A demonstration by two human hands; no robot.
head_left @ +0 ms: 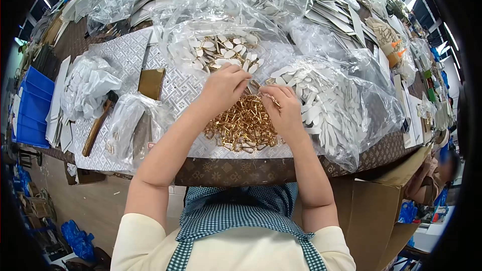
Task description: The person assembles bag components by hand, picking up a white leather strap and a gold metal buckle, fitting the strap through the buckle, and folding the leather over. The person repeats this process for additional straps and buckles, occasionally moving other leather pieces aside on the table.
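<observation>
My left hand point(226, 88) is closed in a pinch above the back edge of a pile of gold metal buckles point(241, 125). What its fingertips hold is hidden. My right hand point(282, 108) faces it, thumb and fingers pinched on a small gold buckle point(255, 85). Both sets of fingertips are close together. Behind them, white tabs fitted with gold buckles point(228, 50) lie heaped on clear plastic. To the right of my right hand, a large heap of loose white strap pieces point(326, 100) spills from a clear plastic bag point(374, 100).
A hammer point(98, 125) lies at left beside crumpled plastic bags point(90, 85) and a brown-gold block point(151, 84). Blue bins point(35, 105) stand at the far left. Stacked white sheets point(336, 10) fill the back. An open cardboard box point(369, 216) sits below the table's right edge.
</observation>
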